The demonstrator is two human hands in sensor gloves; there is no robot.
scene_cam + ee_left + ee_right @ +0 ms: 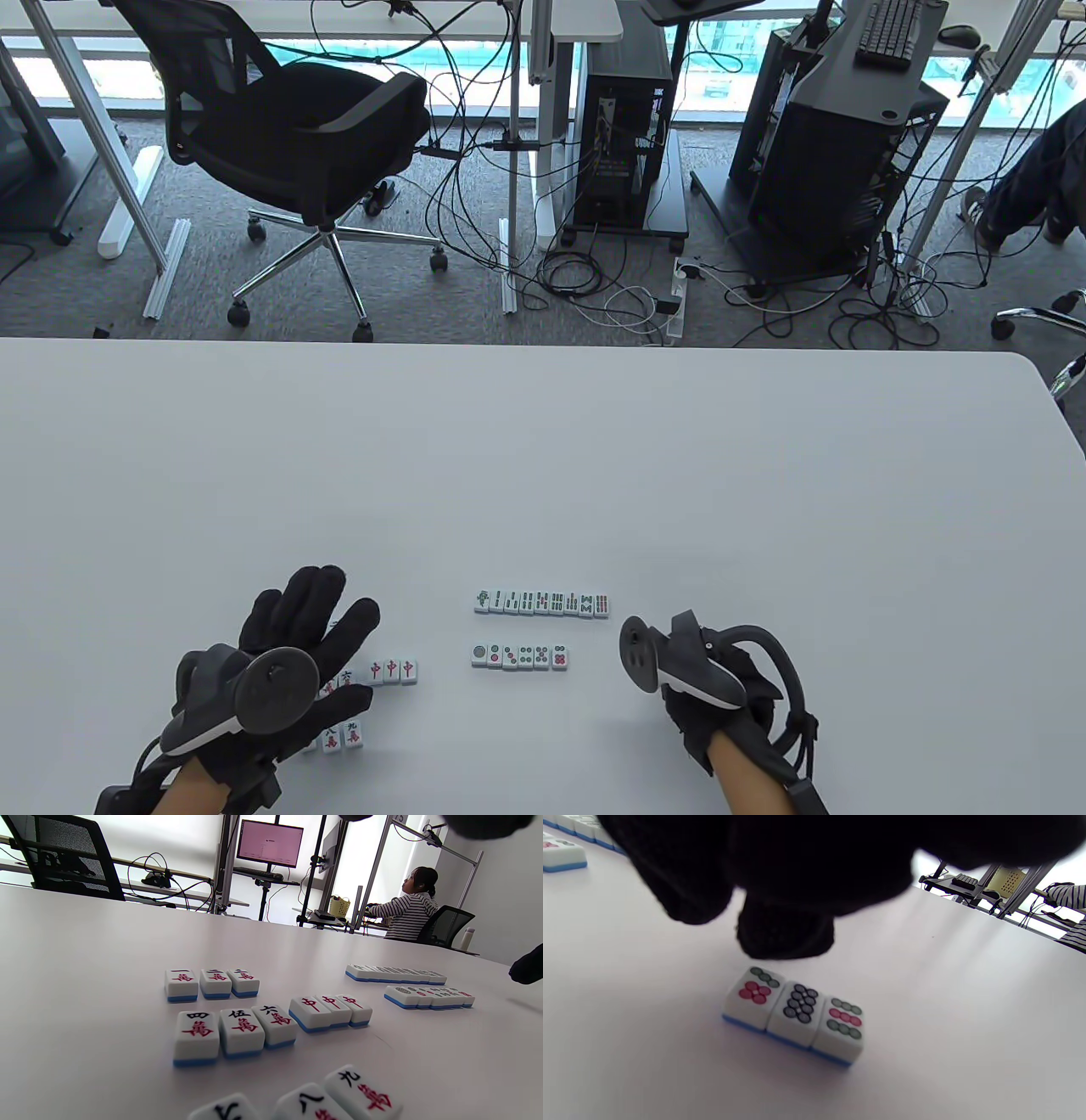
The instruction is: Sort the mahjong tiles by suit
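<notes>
My left hand (327, 632) hovers flat, fingers spread, over the character tiles (235, 1032) at the front left, holding nothing. Three red-centre tiles (392, 671) lie just right of it, and more character tiles (344, 735) sit by its thumb. A bamboo row (543, 603) and a dots row (519, 655) lie mid-table. My right hand (704, 705) is to the right of those rows; its fingers (785, 933) hang loosely curled just behind three dots tiles (795, 1012) without touching them. Those three tiles are hidden under the hand in the table view.
The grey table (594, 475) stretches far beyond the tiles. An office chair (297, 144), computer towers (624, 144) and cables stand on the floor behind it. A seated person (409, 910) is at a desk in the background.
</notes>
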